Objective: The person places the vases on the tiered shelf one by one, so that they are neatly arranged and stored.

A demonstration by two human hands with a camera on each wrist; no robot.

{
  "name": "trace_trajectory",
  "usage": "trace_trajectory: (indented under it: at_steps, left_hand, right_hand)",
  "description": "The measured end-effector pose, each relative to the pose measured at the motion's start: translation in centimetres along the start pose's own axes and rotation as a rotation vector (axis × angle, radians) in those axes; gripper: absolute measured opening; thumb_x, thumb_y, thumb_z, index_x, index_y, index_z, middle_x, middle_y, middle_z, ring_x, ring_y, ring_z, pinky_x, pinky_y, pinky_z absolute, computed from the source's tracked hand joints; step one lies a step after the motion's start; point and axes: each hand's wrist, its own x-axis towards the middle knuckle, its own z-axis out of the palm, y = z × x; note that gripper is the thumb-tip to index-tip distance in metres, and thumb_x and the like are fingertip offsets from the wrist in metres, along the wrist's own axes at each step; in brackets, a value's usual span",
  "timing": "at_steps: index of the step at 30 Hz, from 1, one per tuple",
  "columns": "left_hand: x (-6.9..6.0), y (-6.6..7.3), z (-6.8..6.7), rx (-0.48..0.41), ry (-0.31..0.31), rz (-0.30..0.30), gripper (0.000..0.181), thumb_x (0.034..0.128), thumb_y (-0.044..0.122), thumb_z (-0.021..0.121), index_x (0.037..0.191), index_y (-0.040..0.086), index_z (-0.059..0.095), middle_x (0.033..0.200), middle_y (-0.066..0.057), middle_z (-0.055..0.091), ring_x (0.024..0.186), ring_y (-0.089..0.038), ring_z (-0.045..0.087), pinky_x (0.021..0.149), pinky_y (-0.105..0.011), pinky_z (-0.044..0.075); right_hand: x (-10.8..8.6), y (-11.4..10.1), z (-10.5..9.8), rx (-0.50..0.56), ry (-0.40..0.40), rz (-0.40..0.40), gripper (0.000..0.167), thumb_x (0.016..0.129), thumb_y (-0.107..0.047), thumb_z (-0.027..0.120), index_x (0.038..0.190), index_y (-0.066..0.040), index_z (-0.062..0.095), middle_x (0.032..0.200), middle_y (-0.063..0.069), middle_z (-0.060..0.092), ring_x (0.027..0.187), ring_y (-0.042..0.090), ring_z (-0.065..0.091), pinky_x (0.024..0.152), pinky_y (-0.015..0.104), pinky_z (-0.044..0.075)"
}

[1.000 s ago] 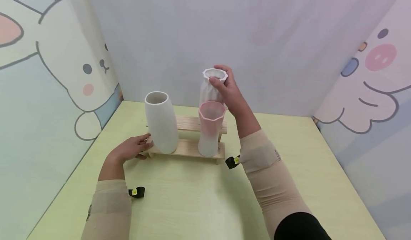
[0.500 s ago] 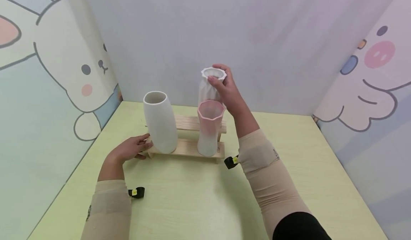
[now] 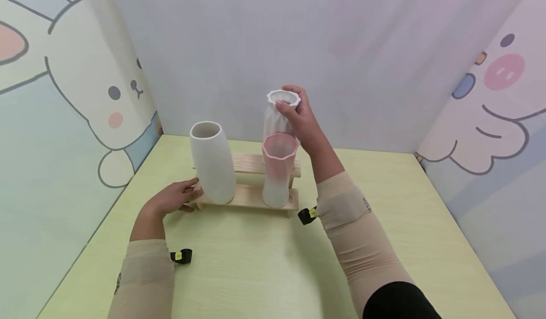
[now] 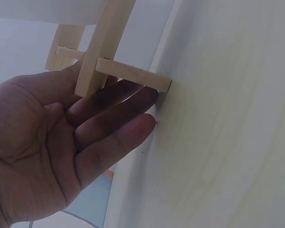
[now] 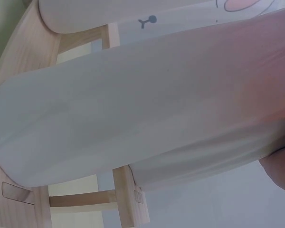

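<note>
My right hand [image 3: 304, 120] grips the rim of a white fluted vase [image 3: 274, 120], thumb at the mouth and fingers around the far side. This vase stands upright at the right of the upper step of a two-step wooden stand [image 3: 249, 194]; its base is hidden. In front, on the lower step, is a pink-and-white vase [image 3: 279, 177] with an angular rim. A taller smooth white vase [image 3: 213, 167] occupies the lower step's left side. My left hand [image 3: 170, 198] holds the stand's left end, its fingers curled by the plank and leg [image 4: 133, 73] in the left wrist view.
The stand rests on a pale yellow-green table [image 3: 239, 262]. A plain light curtain [image 3: 273, 39] hangs close behind. Cartoon-printed panels, with a rabbit [image 3: 94, 86] at left and a pig [image 3: 503, 101] at right, flank the table.
</note>
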Motion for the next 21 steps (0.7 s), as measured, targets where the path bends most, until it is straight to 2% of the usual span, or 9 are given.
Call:
trace_trajectory:
  at_steps: [6,16,21]
  left_hand:
    - [0.01,-0.01,0.00,0.016,0.003,-0.018,0.085,0.0966,0.052,0.055,0.159,0.013,0.012,0.157,-0.030,0.022,0.116,-0.038,0.063,0.100,-0.051,0.051]
    - [-0.12,0.01,-0.01,0.010,0.003,-0.020,0.083,0.0972,0.051,0.055,0.159,0.014,0.013,0.158,-0.030,0.021,0.121,-0.040,0.059,0.097,-0.048,0.054]
    - [-0.16,-0.07,-0.12,0.028,0.010,-0.032,0.082,0.0975,0.051,0.054,0.159,0.015,0.013,0.158,-0.029,0.022,0.115,-0.037,0.064,0.102,-0.052,0.049]
  right_hand:
    - [0.00,-0.10,0.12,0.009,0.004,0.002,0.050,0.093,-0.026,0.061,0.137,-0.024,0.037,0.119,0.002,0.053,0.103,0.019,0.054,0.084,0.032,0.049]
    - [-0.19,-0.23,0.33,-0.012,0.007,-0.003,0.052,0.091,-0.030,0.062,0.137,-0.026,0.037,0.120,0.003,0.053,0.104,0.020,0.054,0.085,0.034,0.049]
    - [-0.22,-0.26,0.37,-0.012,0.007,-0.007,0.052,0.091,-0.031,0.062,0.136,-0.027,0.037,0.120,0.004,0.053,0.103,0.020,0.054,0.085,0.034,0.049]
